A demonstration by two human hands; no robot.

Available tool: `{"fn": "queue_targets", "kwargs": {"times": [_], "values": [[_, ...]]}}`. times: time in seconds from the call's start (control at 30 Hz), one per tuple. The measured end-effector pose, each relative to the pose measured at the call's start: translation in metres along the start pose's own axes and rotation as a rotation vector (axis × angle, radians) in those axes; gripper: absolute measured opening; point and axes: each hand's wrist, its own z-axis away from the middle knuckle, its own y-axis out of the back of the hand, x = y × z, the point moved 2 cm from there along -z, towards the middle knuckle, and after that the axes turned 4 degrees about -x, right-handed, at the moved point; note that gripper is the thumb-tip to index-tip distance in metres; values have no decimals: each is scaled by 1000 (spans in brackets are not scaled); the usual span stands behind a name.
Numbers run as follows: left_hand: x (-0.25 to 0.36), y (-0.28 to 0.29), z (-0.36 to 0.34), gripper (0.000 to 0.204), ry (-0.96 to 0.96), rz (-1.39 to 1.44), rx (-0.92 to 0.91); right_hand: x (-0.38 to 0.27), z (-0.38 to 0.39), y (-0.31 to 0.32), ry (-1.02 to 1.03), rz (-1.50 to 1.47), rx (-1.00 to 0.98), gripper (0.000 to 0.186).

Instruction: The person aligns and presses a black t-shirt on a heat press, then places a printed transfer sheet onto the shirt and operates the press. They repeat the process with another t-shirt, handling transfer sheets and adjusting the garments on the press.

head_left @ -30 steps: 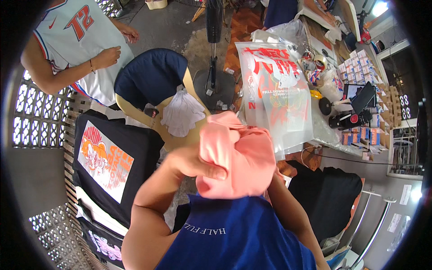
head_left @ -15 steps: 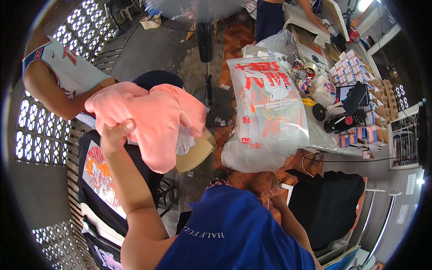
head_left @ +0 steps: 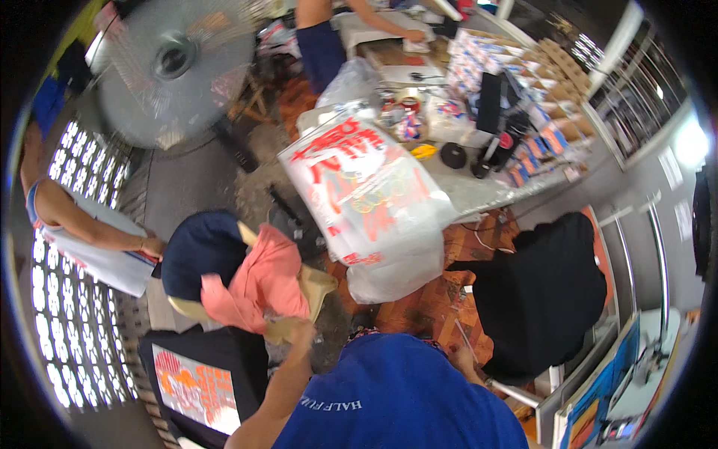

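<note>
The pink garment (head_left: pixel 258 280) lies crumpled over a tan and dark navy heap of cloth (head_left: pixel 200 254) at left. My left hand (head_left: pixel 301 334) is low beside the garment's near edge; its fingers are smeared, so whether it still touches the cloth is unclear. Down by my right side, my right hand (head_left: pixel 465 361) is closed at the lower end of a thin pale strip (head_left: pixel 467 335), partly hidden by my blue shirt (head_left: pixel 396 396). A black shirt (head_left: pixel 542 295) is spread on a board just right of that hand. Nearer left, another black shirt (head_left: pixel 198 385) bears an orange print.
A large fan (head_left: pixel 173 61) stands at far left. Clear printed plastic sheets (head_left: pixel 374 202) hang over the table edge (head_left: pixel 493 191), with tape and small boxes behind. One co-worker (head_left: pixel 90 232) reaches toward the navy cloth; another (head_left: pixel 321 37) works at the far table. Metal rails (head_left: pixel 660 262) stand right.
The pink garment has gone from my raised left hand down onto the heap. My left hand has dropped toward me. The view has swung right, and the co-worker at left now stands farther from the garment.
</note>
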Motion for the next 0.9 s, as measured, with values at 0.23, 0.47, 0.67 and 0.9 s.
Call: {"fn": "queue_targets", "kwargs": {"times": [0.23,0.47,0.67,0.9], "values": [[138,-72,-35,45,-252,-65,-296,-147,10,208,378,-667,358,14],[126,-16,-97,13,-151,327,-722,-146,165,458,1394,-961,664,20],[199,-57,-89,19,405,909,-1110,-113,249,500,2403,-732,1331,26],[296,-106,-100,20,-307,-175,-267,-87,278,506,2482,-727,1547,29]]}}
